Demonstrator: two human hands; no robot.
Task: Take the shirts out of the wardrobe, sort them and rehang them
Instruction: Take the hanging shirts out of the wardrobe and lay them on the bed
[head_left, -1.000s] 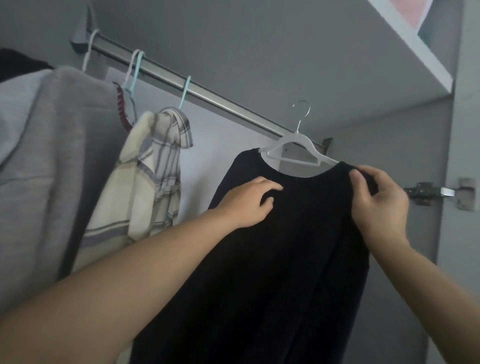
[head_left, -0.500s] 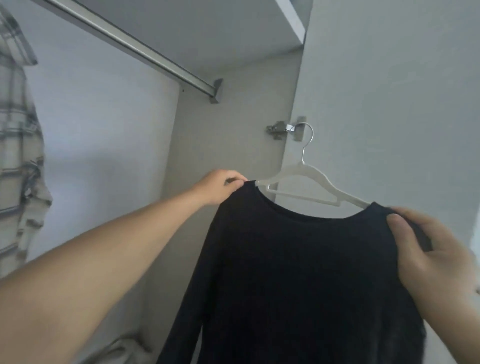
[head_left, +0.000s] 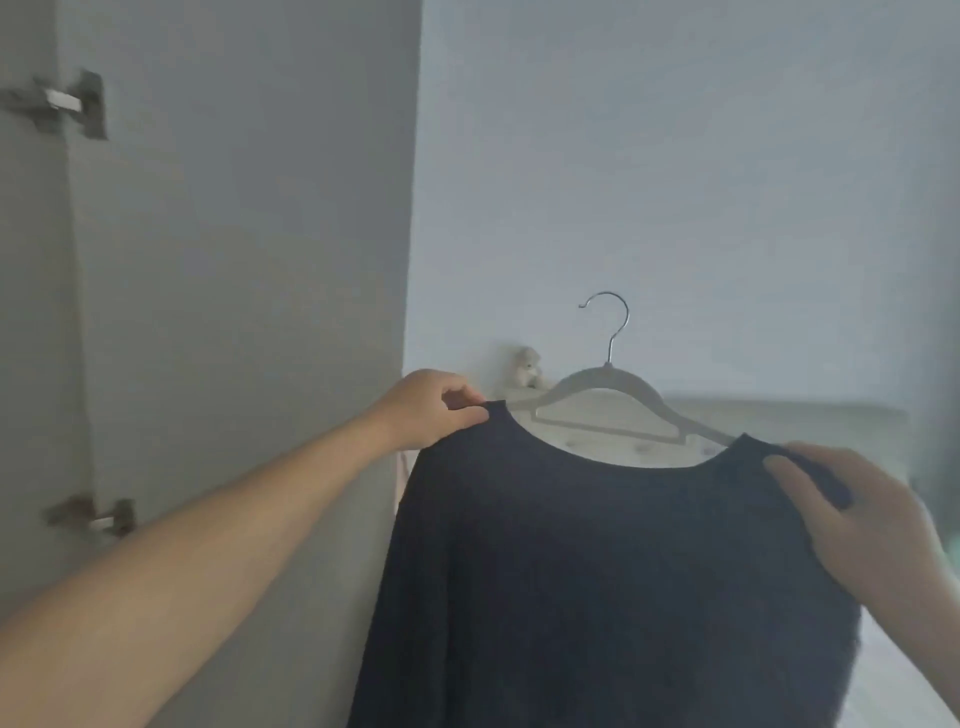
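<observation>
Dark shirt (head_left: 613, 587) on its white hanger (head_left: 608, 405) is now clear of the wardrobe: a second ago the hook sat near the rail, now the rail is out of view and the hook hangs free in front of the pale wall (head_left: 675, 182). Left hand (head_left: 431, 410) pinches the left shoulder; right hand (head_left: 862, 514) is closed on the right shoulder, thumb on top. Wardrobe door (head_left: 234, 260) with two hinges stands to the left. Judgement: removal of this shirt is done; sorting and rehanging remain.
</observation>
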